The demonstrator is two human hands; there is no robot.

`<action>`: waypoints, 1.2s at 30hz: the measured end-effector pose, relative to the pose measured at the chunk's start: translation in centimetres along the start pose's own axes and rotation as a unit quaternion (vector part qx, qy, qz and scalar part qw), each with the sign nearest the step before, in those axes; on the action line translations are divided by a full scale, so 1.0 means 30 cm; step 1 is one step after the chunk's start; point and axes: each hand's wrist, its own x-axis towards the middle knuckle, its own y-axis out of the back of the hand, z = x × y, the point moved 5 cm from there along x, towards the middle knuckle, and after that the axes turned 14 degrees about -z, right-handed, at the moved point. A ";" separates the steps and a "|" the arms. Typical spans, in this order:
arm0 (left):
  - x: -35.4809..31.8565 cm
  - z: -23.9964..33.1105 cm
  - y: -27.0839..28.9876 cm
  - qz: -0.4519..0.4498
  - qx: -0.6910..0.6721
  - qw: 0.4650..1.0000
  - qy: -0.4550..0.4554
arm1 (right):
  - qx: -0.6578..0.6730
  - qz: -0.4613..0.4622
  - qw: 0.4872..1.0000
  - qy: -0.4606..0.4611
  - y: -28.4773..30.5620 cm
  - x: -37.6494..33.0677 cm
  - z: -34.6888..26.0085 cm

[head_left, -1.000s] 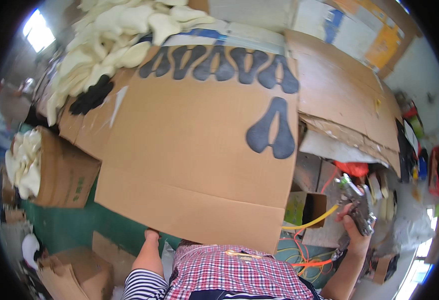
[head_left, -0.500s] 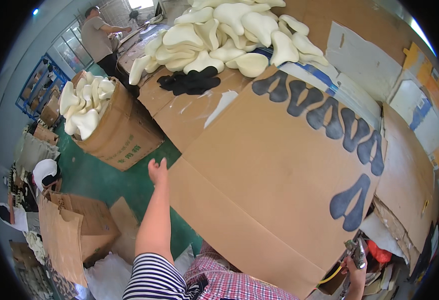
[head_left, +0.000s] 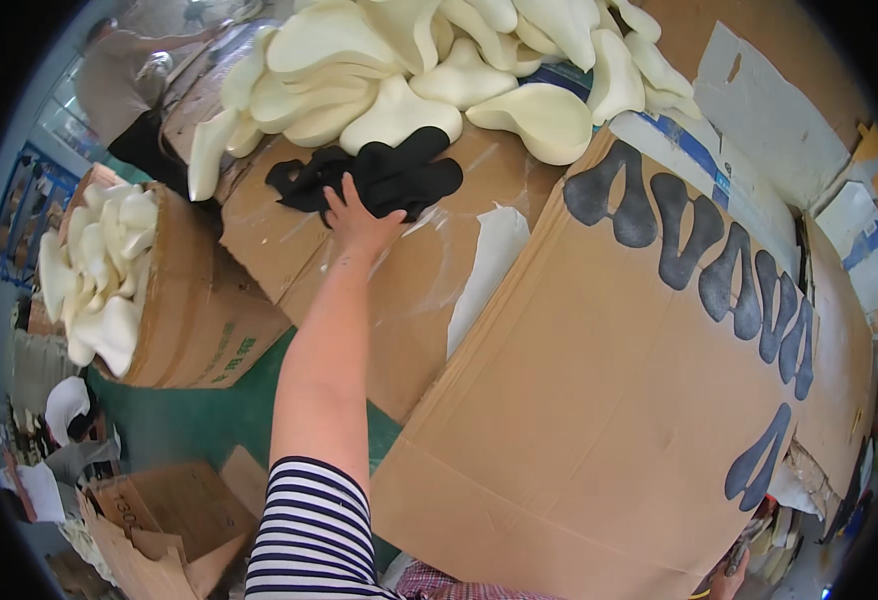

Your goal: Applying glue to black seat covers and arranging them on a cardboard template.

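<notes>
My left hand (head_left: 359, 222) reaches far forward with its fingers spread, resting on the near side of a pile of black, rounded fabric-like pieces (head_left: 409, 175). Low at the right edge, my right hand (head_left: 729, 578) is closed round a metal spray gun (head_left: 747, 540), mostly cut off by the cardboard and the picture's rim. Between my hands a large flat cardboard sheet (head_left: 559, 420) covers the table. Several dark grey, two-lobed pieces (head_left: 687, 235) lie in a row along its far right side. A single similar piece (head_left: 759, 460) lies nearer to my right hand.
Cream foam-like shaped pads (head_left: 399, 110) are heaped at the back. A tall cardboard box (head_left: 209, 300) full of similar pads stands left of the table. Another open carton (head_left: 174, 515) is at lower left. A person (head_left: 119, 90) works at the far left.
My left hand has moved forward from beside the cardboard's left edge onto the black pile. The view has shifted, and the spray gun in my right hand now shows less.
</notes>
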 end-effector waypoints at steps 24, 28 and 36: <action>-0.237 0.060 0.013 -0.083 -0.113 0.958 -0.252 | -0.163 -0.004 0.987 0.013 -0.050 -0.101 -0.188; -0.287 0.075 0.078 -0.357 -0.151 0.909 -0.155 | -0.132 0.011 0.991 -0.001 -0.024 -0.136 -0.221; 0.167 -0.147 -0.005 -0.046 -0.038 0.998 0.008 | 0.072 -0.039 0.989 -0.121 0.052 -0.173 -0.341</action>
